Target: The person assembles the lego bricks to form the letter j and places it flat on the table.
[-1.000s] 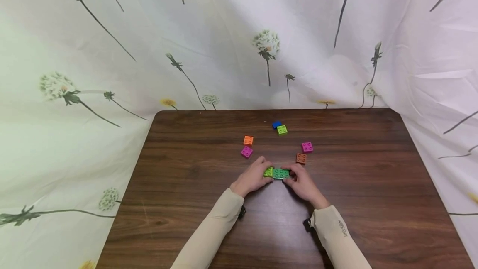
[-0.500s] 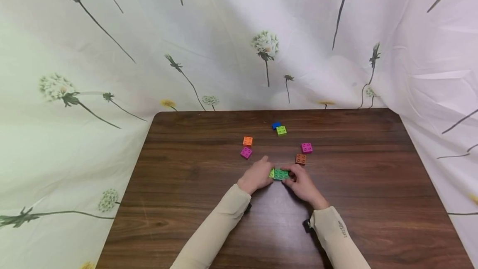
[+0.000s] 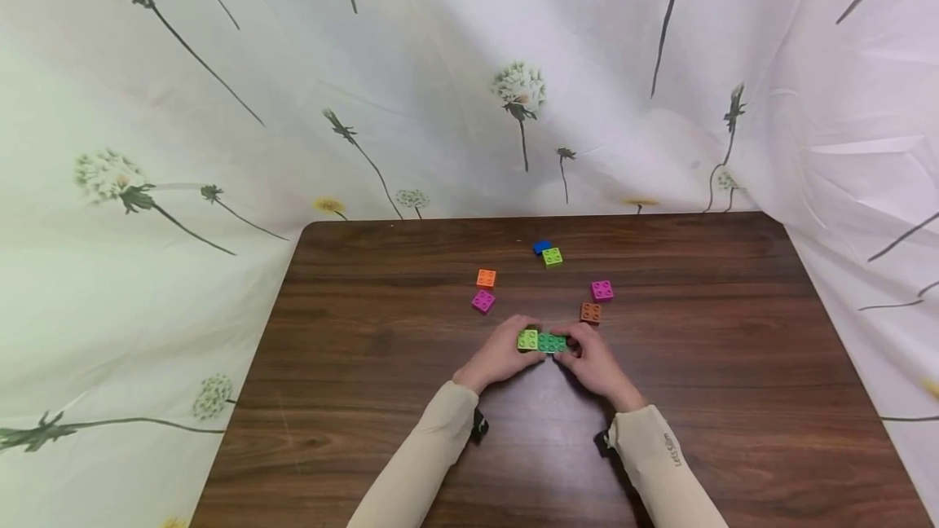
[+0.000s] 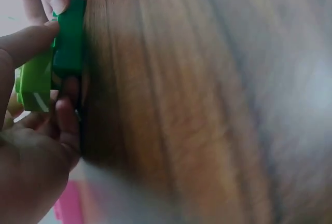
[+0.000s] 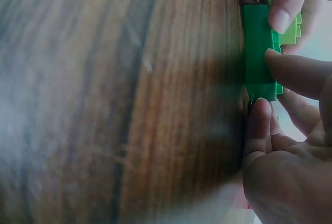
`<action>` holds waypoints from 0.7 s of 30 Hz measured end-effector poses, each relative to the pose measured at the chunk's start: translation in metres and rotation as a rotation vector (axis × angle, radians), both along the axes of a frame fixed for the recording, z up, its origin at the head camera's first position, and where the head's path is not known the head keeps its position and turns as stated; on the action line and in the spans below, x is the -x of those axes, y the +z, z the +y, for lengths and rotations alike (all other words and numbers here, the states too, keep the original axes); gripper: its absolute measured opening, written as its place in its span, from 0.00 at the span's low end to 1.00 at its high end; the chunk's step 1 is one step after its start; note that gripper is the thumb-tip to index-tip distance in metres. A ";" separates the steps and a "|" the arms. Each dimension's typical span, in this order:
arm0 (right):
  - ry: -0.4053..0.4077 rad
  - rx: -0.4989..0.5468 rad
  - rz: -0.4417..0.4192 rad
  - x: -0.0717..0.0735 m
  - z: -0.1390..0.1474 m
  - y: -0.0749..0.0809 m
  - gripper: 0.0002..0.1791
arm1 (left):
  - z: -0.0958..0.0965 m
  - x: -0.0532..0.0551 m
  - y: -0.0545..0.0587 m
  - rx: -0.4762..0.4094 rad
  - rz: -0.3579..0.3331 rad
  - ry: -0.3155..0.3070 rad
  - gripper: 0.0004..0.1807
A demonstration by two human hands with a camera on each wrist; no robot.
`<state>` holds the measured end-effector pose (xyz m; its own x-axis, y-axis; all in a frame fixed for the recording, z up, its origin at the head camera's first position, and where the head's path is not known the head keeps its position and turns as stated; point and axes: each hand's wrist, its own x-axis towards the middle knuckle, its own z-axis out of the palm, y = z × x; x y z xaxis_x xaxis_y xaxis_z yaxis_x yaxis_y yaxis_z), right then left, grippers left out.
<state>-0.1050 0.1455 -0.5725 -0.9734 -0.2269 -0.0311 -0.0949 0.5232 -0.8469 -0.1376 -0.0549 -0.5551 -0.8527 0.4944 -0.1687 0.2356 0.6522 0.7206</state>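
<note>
Near the table's middle, a light green toy brick (image 3: 527, 340) stands at the left end of a longer dark green brick (image 3: 552, 342). In the left wrist view, the light green brick (image 4: 36, 81) is higher than the dark green brick (image 4: 70, 42) and juts past its end. Whether the studs are fully pressed together I cannot tell. My left hand (image 3: 502, 355) pinches the light green brick, its thumb reaching the dark green one. From the other end, thumb and fingers of my right hand (image 3: 596, 361) grip the dark green brick (image 5: 258, 53), low against the tabletop.
Loose bricks lie farther back: orange (image 3: 487, 278) and magenta (image 3: 483, 301) on the left, brown (image 3: 590, 313) and another magenta brick (image 3: 602, 291) on the right. A second light green brick (image 3: 553, 257) touches a blue brick (image 3: 542, 247) near the rear edge.
My left hand moved right over the light green brick, then drew back left, so more of its top shows now. The right hand and dark green brick stay nearly still.
</note>
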 end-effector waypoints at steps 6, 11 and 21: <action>-0.006 0.002 -0.003 0.000 0.000 -0.002 0.19 | 0.000 -0.001 -0.009 -0.065 -0.028 0.100 0.19; -0.012 -0.015 -0.010 0.000 0.000 -0.003 0.19 | 0.001 -0.005 -0.014 -0.091 -0.042 0.160 0.18; -0.070 0.091 -0.012 -0.003 0.003 -0.006 0.21 | 0.001 -0.009 -0.015 -0.119 -0.070 0.209 0.20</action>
